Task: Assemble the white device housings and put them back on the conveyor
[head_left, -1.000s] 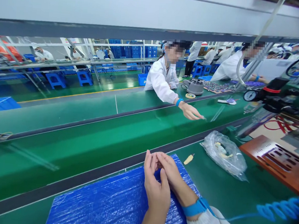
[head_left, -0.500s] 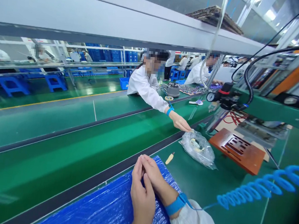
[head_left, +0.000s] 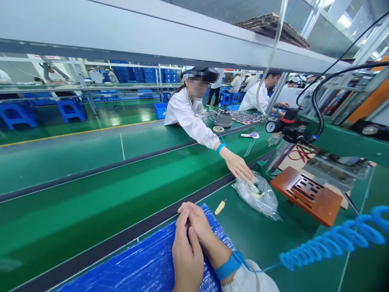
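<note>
My left hand (head_left: 188,258) and my right hand (head_left: 201,225) rest against each other above a blue, film-wrapped slab (head_left: 134,275). Their fingers are stretched out and lightly cupped, with the fingertips meeting. A gap shows beside my left thumb, and I see nothing held; the space between the palms is partly hidden. A blue wrist strap (head_left: 229,266) with a coiled cord (head_left: 326,243) is on my right wrist. Beyond my fingertips lies a small cream-handled pointed tool (head_left: 220,207). Farther right is a clear plastic bag (head_left: 261,199) with pale pieces in it.
A co-worker's hand (head_left: 237,165) reaches across the green conveyor belt (head_left: 107,190) onto the bag. At the right stands a press with an orange-brown fixture plate (head_left: 308,196) and a pressure gauge (head_left: 270,126). A white overhead beam (head_left: 140,23) crosses above.
The co-worker's hand has moved slightly right and down, its fingers now spread over the bag's opening. My hands stay together, with the right fingertips shifted slightly over the left ones.
</note>
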A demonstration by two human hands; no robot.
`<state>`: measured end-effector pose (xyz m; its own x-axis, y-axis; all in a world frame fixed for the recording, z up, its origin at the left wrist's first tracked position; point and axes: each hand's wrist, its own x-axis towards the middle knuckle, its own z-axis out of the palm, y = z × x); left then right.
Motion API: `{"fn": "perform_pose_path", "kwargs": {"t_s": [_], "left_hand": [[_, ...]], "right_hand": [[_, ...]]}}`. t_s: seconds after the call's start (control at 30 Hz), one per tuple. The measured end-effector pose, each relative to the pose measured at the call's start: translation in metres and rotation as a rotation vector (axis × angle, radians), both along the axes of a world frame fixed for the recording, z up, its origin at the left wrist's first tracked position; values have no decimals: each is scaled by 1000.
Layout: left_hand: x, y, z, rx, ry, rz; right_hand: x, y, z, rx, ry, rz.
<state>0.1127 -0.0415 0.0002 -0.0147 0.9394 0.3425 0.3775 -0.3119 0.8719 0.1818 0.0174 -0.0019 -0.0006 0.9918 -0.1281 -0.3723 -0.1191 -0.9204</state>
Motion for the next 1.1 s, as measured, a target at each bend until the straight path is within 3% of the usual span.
{"fn": "perform_pose_path", "kwargs": {"t_s": [0.43, 1.1], "left_hand": [[1, 1, 1, -8, 2, -45], [3, -1, 4, -2, -30, -59]], "right_hand": [[2, 6, -17, -35, 53, -31], [1, 1, -8, -29, 62, -58]]}}
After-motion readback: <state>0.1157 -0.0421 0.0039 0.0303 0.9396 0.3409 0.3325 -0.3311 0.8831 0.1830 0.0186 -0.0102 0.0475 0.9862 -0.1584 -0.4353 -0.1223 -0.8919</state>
